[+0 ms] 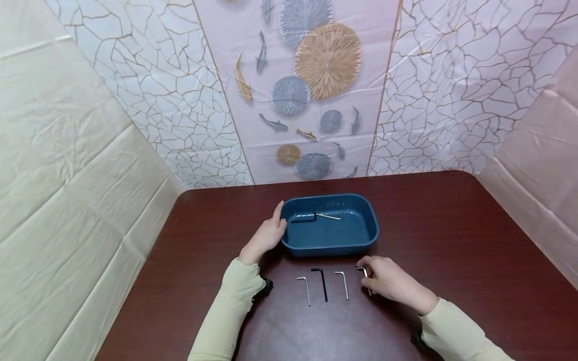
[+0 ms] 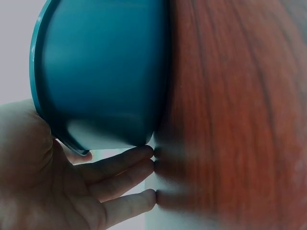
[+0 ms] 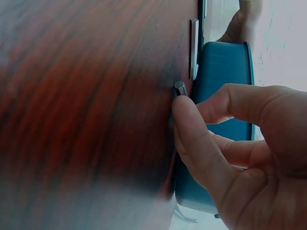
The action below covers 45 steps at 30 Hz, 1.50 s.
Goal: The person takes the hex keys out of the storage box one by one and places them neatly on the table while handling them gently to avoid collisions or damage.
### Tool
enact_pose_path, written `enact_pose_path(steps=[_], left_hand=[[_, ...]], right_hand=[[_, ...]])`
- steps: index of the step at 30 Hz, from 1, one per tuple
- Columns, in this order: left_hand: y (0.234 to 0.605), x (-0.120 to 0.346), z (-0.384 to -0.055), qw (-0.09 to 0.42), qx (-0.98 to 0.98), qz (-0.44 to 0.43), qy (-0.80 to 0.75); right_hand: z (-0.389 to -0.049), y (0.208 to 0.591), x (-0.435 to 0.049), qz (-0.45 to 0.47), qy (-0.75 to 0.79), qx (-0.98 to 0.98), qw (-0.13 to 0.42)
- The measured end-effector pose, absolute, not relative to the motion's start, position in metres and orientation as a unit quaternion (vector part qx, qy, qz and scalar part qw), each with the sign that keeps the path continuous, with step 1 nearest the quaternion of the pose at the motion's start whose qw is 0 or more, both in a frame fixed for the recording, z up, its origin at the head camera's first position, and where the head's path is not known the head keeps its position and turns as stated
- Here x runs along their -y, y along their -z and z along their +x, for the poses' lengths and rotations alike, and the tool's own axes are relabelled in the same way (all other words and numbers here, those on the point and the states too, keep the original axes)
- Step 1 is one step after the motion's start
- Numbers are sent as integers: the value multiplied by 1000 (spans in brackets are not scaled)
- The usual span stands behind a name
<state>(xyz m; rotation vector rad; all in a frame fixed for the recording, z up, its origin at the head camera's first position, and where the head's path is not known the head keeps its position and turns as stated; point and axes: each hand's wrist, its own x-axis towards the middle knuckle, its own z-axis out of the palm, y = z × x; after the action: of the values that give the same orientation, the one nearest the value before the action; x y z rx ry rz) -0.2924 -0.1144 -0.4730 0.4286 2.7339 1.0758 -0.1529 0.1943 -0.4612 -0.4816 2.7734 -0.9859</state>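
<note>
Three hex keys (image 1: 323, 285): spaced in a row on the worktop (image 1: 429, 220), just before the blue tray (image 1: 331, 249); two other keys (image 1: 328, 216) lie inside it.
Right hand (image 1: 390, 282): thumb and finger pinch the rightmost key (image 3: 180, 87); whether it touches the worktop is hard to tell.
Left hand (image 1: 266, 233): against the tray's left end, fingers fairly straight; light steadying pressure should suffice.
Pinch: best kept firm, as so thin a shaft may pivot.
Neighbouring key: give it clearance.
</note>
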Motion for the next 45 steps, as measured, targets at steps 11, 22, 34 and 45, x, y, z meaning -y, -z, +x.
enact_pose_path(steps=[11, 22, 34, 45], left_hand=[[472, 115, -292, 87, -917, 144, -362], [470, 114, -292, 83, -918, 148, -358], [471, 115, -291, 84, -917, 144, -361], [472, 116, -292, 82, -918, 149, -357]], right_hand=[[-153, 460, -193, -145, 329, -928, 94], [-153, 460, -194, -143, 329, -929, 87], [-152, 462, -195, -150, 340, -925, 77], [-152, 462, -194, -143, 349, -922, 84]])
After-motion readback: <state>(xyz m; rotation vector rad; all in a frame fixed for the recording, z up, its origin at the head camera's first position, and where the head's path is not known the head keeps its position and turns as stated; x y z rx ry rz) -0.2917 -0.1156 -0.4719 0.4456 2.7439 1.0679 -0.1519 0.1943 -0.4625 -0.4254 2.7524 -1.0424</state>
